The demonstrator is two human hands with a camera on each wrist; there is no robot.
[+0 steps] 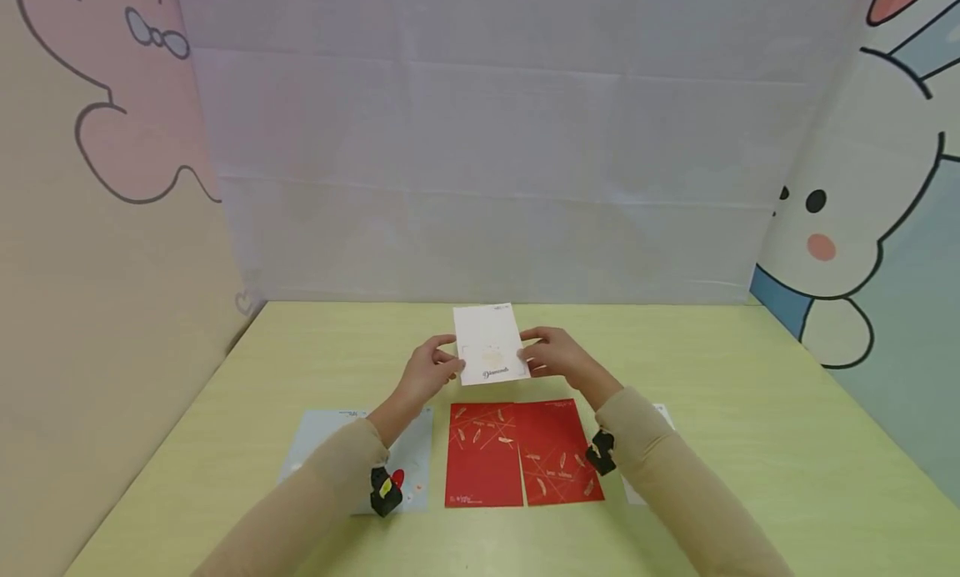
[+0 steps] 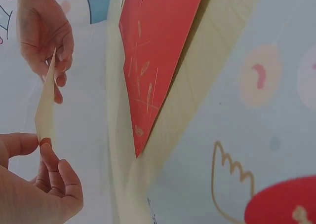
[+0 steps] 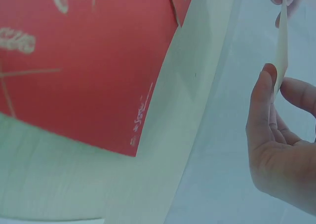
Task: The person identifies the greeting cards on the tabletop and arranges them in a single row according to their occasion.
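A white card (image 1: 491, 343) with dark script lettering near its lower edge is raised above the table between both hands. My left hand (image 1: 426, 373) pinches its left edge between thumb and fingers. On the opposite edge, my right hand (image 1: 558, 358) pinches it the same way. Seen nearly edge-on, the card (image 2: 45, 100) looks thin and slightly bent in the left wrist view. Below the hands lie two red cards, a left one (image 1: 480, 469) and a right one (image 1: 555, 452), both with gold feather patterns and touching or overlapping at the top.
Under my left forearm lies a light blue card (image 1: 416, 448) with a printed cartoon, partly covered by the sleeve. A white sheet (image 1: 633, 492) shows beside my right forearm, mostly hidden. Behind the yellow-green table (image 1: 720, 368) hangs a pale cloth (image 1: 510, 143).
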